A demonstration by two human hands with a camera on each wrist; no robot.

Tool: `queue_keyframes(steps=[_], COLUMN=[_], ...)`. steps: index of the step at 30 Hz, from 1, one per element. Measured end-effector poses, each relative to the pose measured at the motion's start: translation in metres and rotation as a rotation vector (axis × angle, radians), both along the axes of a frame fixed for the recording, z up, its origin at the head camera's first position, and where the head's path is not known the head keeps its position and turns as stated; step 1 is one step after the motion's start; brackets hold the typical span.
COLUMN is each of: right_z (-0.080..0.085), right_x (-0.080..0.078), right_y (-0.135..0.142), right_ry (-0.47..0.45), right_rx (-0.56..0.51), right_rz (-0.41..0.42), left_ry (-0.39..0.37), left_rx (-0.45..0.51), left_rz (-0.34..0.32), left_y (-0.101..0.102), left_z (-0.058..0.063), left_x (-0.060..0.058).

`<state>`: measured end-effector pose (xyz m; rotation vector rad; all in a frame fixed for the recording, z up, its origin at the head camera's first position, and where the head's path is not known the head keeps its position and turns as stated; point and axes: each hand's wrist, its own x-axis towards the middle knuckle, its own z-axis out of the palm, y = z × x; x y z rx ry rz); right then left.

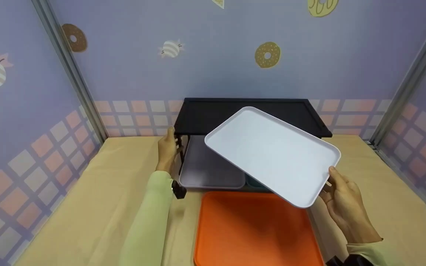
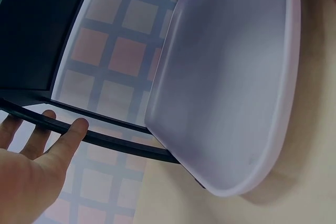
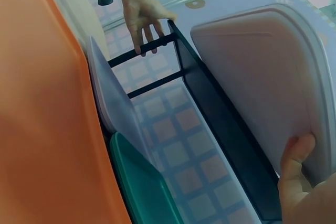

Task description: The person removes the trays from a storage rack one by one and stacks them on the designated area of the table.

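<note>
A black shelf rack (image 1: 213,114) stands against the back wall. My left hand (image 1: 166,149) holds its left side, with fingers around the dark leg bar (image 2: 121,147) in the left wrist view and the thumb up at the shelf's corner. My right hand (image 1: 346,207) pinches a white rectangular tray (image 1: 272,155) by its near right corner. That tray is raised and tilted in front of the rack, hiding part of it. On the rack's lower level lie a pale grey tray (image 1: 213,166) and, to its right, a green tray (image 3: 142,182).
An orange tray (image 1: 253,229) lies on the cloth-covered table (image 1: 94,210) in front of the rack. Patterned walls (image 1: 216,66) close in the back and sides, with metal posts (image 1: 68,70) at the corners.
</note>
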<state>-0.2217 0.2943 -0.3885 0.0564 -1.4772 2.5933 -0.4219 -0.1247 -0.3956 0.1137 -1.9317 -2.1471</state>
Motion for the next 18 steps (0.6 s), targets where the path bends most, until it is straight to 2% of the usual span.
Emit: queue_keyframes(steps=[8,18], right_z=[-0.001,-0.004], right_x=[0.004,0.010], right_y=[0.002,0.005], right_ry=[-0.041,-0.090], right_rx=[0.069,0.132], right_rz=[-0.007,-0.033], left_ry=[-0.012,0.000], left_rx=[-0.006,0.012], left_rz=[-0.019,0.005], left_y=[-0.001,0.000], left_z=[-0.001,0.001], left_x=[0.001,0.001])
